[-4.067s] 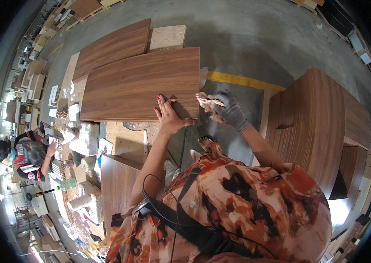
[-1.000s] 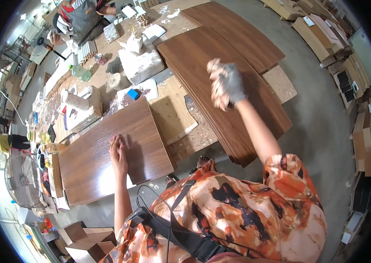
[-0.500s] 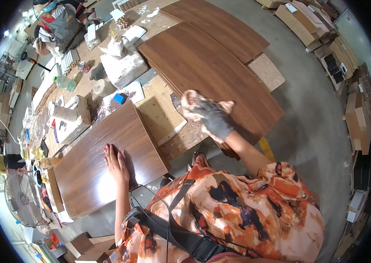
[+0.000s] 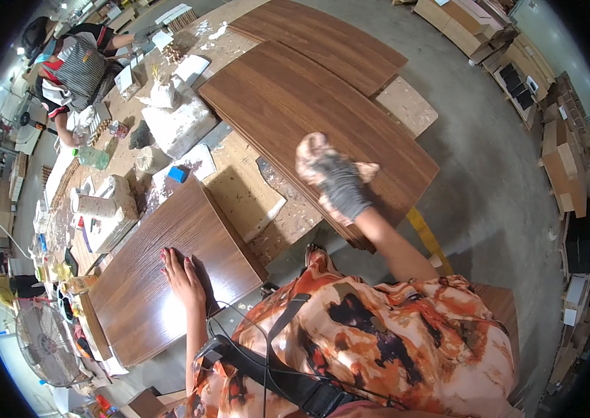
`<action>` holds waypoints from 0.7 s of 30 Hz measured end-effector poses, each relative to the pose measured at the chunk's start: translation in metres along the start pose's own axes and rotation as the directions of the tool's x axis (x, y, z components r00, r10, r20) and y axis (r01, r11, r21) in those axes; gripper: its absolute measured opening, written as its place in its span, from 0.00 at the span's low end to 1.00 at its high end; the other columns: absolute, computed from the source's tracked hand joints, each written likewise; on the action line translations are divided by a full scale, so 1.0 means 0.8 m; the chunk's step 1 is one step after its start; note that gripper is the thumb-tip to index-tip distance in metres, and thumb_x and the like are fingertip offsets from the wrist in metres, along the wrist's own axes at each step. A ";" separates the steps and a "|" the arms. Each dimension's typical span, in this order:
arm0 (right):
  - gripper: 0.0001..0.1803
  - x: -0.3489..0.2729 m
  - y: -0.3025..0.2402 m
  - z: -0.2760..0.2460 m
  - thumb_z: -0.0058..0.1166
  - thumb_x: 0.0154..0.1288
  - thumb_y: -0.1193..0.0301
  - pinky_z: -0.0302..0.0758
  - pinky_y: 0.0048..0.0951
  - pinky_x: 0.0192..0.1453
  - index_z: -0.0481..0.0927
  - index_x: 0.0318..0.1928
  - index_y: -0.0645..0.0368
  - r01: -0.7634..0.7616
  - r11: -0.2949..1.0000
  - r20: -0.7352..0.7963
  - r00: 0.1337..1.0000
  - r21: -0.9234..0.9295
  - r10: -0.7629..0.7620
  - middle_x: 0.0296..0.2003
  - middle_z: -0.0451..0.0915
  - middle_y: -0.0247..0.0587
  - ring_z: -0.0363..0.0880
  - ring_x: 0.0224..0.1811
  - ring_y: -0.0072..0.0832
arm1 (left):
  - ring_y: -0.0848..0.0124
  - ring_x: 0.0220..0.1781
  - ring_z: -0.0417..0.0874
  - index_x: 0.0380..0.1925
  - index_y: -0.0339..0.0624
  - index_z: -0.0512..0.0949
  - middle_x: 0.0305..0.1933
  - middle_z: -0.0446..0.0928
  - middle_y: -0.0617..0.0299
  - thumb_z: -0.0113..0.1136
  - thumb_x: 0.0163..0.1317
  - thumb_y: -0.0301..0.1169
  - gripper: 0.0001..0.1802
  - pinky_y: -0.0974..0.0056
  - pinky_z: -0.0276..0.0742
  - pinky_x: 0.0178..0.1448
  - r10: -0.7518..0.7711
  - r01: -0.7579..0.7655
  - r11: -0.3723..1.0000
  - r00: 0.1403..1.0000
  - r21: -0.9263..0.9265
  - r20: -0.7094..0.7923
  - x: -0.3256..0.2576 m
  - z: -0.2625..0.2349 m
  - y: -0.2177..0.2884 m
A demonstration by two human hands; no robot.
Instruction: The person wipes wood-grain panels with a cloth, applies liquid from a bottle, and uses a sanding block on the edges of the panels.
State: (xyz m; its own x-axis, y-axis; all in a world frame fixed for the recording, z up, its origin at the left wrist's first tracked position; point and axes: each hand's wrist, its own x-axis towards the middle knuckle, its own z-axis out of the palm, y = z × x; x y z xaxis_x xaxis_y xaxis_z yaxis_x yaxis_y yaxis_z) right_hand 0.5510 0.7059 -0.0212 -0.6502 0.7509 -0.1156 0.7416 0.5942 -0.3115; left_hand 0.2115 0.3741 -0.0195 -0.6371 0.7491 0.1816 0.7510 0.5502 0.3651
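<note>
**Right hand swings back over the big panel stack, left stays planted on the small panel**

Biggest item first: the stack of large wood-grain panels (image 4: pixel 323 118) lies flat on the workbench, running from upper centre down to the right edge by the concrete floor (image 4: pixel 490 174). I see no shift in it versus half a second ago; only the view has rolled slightly.

The smaller dark wood-grain panel (image 4: pixel 169 272) sits lower left, flat, its near edge toward me. My left hand (image 4: pixel 183 275) is pressed palm-down on it, fingers together and extended, holding nothing. Same spot as in the two earlier frames, so the panel looks pinned, not being carried.

Between the two panels: the bare chipboard offcut (image 4: pixel 243 188) with glue or dust debris around it. Unmoved.

What changed: my right hand (image 4: pixel 333 184), in a grey knit glove, is lower and nearer the stack's front edge than a second ago, when it was raised high over the panel. It is closed on a pale crumpled rag (image 4: pixel 312 157); fingers wrapped around it. I can't tell whether the rag touches the veneer or hovers just above it. My read: a wiping pass on the big panel's near end.

Four seconds back, both hands were on a different panel edge, facing another way, so I've turned since.

Small stuff: white foam blocks (image 4: pixel 176 125), a blue block (image 4: pixel 177 174), a green bottle (image 4: pixel 91 157). A co-worker (image 4: pixel 75 66) bends over the bench's far end, well apart.
</note>
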 end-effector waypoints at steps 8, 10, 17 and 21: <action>0.19 0.235 0.111 -0.020 0.55 0.70 0.61 0.66 0.43 0.68 0.75 0.59 0.47 0.234 0.777 -0.515 0.847 0.584 0.133 0.66 0.71 0.41 0.65 0.72 0.33 | 0.52 0.84 0.55 0.74 0.34 0.65 0.81 0.59 0.46 0.40 0.81 0.41 0.29 0.45 0.43 0.84 -0.029 0.029 0.999 1.000 -0.040 0.000 0.004 -0.004 0.018; 0.17 0.283 0.119 -0.046 0.58 0.67 0.62 0.70 0.41 0.63 0.75 0.54 0.49 0.200 0.508 -0.400 0.858 0.838 0.321 0.61 0.75 0.41 0.68 0.69 0.32 | 0.52 0.84 0.55 0.74 0.35 0.65 0.81 0.58 0.47 0.40 0.80 0.41 0.29 0.45 0.45 0.84 -0.039 0.040 0.998 0.999 -0.052 0.013 0.005 -0.008 0.029; 0.22 0.404 0.084 -0.006 0.45 0.72 0.62 0.72 0.45 0.68 0.75 0.62 0.56 0.042 0.996 -0.525 0.847 -0.085 -0.080 0.64 0.76 0.43 0.73 0.68 0.33 | 0.51 0.83 0.57 0.74 0.37 0.64 0.81 0.59 0.48 0.41 0.80 0.42 0.30 0.48 0.46 0.84 -0.049 0.050 0.997 0.998 -0.066 0.029 0.006 -0.014 0.030; 0.23 0.390 0.120 0.008 0.39 0.76 0.62 0.70 0.42 0.71 0.74 0.64 0.58 -0.028 1.000 -0.675 0.737 -0.007 0.016 0.65 0.76 0.45 0.75 0.67 0.37 | 0.52 0.83 0.56 0.75 0.38 0.64 0.81 0.59 0.47 0.40 0.80 0.42 0.30 0.48 0.43 0.85 -0.017 0.020 0.996 0.999 -0.087 0.040 0.011 -0.003 0.027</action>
State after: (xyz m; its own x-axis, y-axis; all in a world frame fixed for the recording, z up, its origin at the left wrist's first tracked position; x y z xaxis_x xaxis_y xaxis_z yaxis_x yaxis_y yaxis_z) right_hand 0.4180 0.9956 -0.0933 -0.3562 0.7577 0.5468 0.7606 0.5750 -0.3014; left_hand 0.2220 0.3918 -0.0075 -0.6423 0.7537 0.1389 0.7200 0.5312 0.4466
